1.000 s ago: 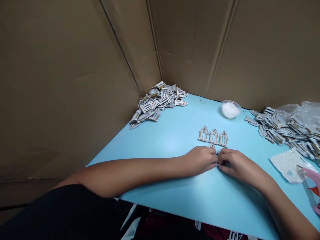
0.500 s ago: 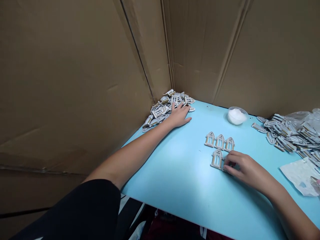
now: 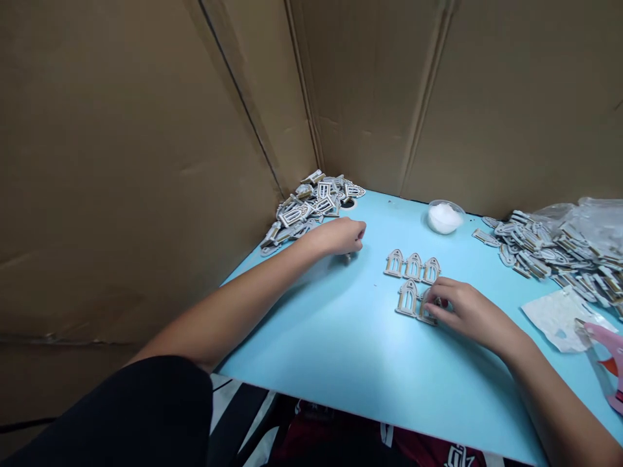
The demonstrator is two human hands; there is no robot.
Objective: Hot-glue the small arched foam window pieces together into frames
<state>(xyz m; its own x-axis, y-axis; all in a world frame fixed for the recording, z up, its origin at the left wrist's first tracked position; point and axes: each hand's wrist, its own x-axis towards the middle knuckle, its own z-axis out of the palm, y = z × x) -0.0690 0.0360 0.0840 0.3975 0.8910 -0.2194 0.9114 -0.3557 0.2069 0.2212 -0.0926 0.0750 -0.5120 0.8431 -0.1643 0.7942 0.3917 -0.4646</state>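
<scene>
My left hand (image 3: 344, 236) is curled closed above the table, just right of the left pile of arched window-shaped pieces (image 3: 296, 213). A small bit of a piece shows beneath its fingers. My right hand (image 3: 450, 303) has its thumb and fingertips on an arched piece (image 3: 424, 312), partly covered by them. Touching that piece on its left is another arched piece (image 3: 407, 298), lying flat. Behind these two, a row of three arched pieces (image 3: 413, 267) lies side by side.
A clear bowl of white material (image 3: 444, 217) stands at the back. On the right are another pile of pieces (image 3: 549, 250), plastic bags (image 3: 601, 220), a white sheet (image 3: 559, 318) and a pink glue gun (image 3: 608, 347). Cardboard walls (image 3: 370, 97) border the blue table (image 3: 331, 350).
My left hand has left the pile, come toward me and closed around a piece. My right hand remains at the same arched piece. The view has shifted, showing more of the glue gun.
</scene>
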